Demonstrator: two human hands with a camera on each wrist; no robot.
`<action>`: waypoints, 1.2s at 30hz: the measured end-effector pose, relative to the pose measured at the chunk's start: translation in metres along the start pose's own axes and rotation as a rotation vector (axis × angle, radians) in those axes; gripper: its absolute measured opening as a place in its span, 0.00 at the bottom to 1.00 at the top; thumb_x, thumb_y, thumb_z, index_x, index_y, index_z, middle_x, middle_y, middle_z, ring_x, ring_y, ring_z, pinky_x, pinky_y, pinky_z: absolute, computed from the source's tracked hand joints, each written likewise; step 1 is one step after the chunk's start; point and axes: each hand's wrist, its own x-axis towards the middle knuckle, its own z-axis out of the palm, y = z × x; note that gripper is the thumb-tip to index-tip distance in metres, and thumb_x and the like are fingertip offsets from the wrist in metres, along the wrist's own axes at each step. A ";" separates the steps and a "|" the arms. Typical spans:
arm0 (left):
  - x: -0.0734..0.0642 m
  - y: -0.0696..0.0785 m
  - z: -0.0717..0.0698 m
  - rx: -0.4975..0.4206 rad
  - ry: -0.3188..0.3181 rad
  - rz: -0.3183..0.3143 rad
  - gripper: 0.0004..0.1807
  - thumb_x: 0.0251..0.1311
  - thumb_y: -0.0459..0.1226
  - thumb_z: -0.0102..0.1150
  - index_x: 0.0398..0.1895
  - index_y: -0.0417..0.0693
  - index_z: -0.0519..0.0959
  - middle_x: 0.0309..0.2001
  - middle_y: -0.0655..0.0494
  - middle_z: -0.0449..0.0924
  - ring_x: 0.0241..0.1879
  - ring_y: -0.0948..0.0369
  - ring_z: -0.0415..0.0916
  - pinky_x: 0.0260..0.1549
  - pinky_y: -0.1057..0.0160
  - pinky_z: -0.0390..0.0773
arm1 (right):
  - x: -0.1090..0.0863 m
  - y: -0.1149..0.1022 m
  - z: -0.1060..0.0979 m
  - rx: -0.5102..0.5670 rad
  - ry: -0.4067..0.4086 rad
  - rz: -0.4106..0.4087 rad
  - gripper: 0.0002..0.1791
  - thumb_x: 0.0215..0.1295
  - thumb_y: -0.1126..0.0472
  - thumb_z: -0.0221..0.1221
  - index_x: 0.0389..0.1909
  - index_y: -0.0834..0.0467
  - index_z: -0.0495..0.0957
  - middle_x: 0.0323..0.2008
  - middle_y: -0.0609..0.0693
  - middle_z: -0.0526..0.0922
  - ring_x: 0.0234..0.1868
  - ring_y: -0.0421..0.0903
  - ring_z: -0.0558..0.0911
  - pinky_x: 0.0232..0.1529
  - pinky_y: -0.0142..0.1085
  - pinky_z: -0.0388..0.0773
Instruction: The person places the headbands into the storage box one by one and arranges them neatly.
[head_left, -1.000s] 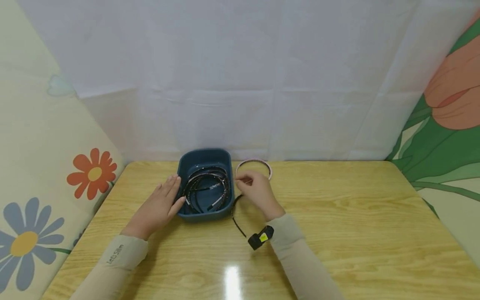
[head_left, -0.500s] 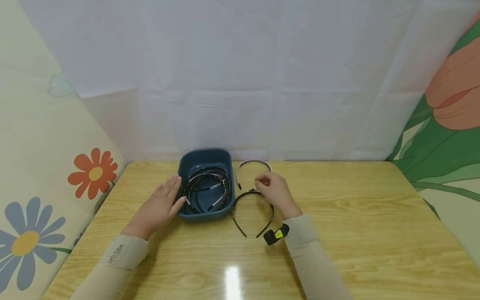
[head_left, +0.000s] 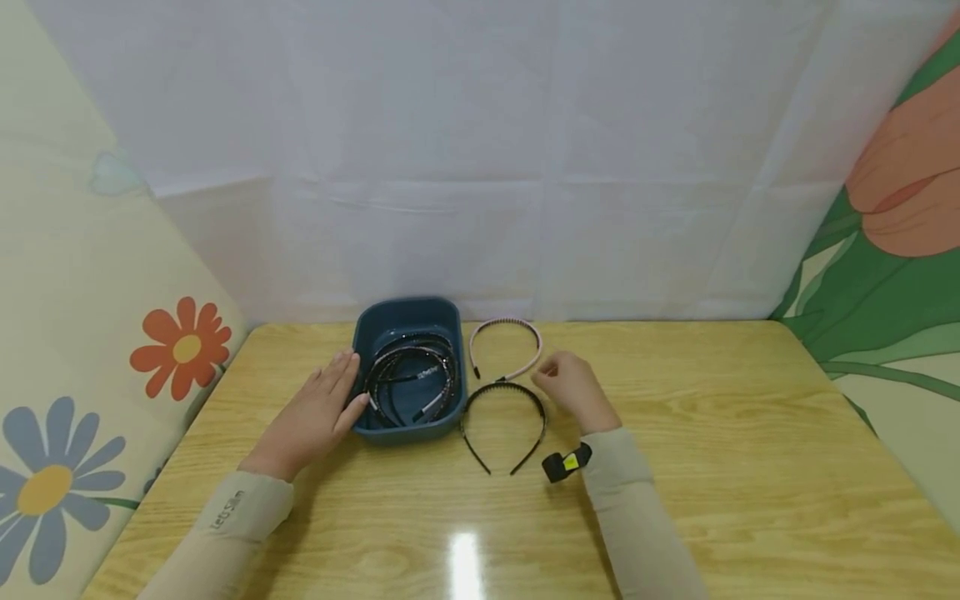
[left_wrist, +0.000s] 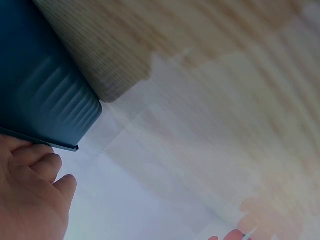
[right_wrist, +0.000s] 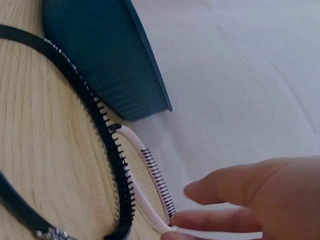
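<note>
My left hand (head_left: 309, 418) rests against the left side of a dark blue bin (head_left: 408, 434), its fingers extended along the rim. Several dark headbands (head_left: 453, 368), some sparkly, lie overlapping inside that bin. To its right a pale pink toothed headband (head_left: 507, 321) lies on the table, open end toward me. Just in front of it is a black toothed headband (head_left: 543, 410) with a glittery part that shows in the right wrist view. My right hand (head_left: 574, 390) hovers beside the right ends of both, empty, thumb and fingers apart in the right wrist view (right_wrist: 240, 197).
The wooden table (head_left: 720, 450) backs onto a white cloth (head_left: 480, 167). Flower-patterned panels (head_left: 67, 275) flank the table left and right. A black wrist device (head_left: 566, 463) sticks out from my right cuff.
My right hand has moved right, away from the bin, uncovering the black headband and the pink headband's near ends. My left hand has stayed at the bin.
</note>
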 end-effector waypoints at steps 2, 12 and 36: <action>0.000 0.000 0.000 0.002 -0.005 0.002 0.39 0.80 0.50 0.42 0.79 0.29 0.48 0.79 0.31 0.44 0.78 0.38 0.41 0.75 0.37 0.45 | -0.001 0.002 -0.001 -0.002 -0.035 0.041 0.12 0.70 0.60 0.62 0.44 0.67 0.82 0.41 0.59 0.85 0.32 0.48 0.81 0.36 0.41 0.82; 0.000 -0.003 0.000 -0.001 -0.012 -0.004 0.40 0.80 0.51 0.41 0.79 0.29 0.47 0.79 0.31 0.43 0.78 0.38 0.40 0.75 0.37 0.44 | -0.005 0.001 0.001 0.026 -0.125 0.158 0.07 0.66 0.62 0.67 0.33 0.63 0.82 0.25 0.51 0.79 0.24 0.43 0.75 0.25 0.33 0.74; -0.003 -0.002 -0.003 -0.014 -0.018 -0.005 0.40 0.80 0.51 0.40 0.79 0.29 0.47 0.79 0.32 0.42 0.78 0.38 0.40 0.75 0.38 0.42 | -0.007 -0.005 0.006 -0.023 -0.125 0.152 0.11 0.58 0.70 0.65 0.17 0.63 0.79 0.17 0.50 0.79 0.16 0.42 0.73 0.20 0.31 0.73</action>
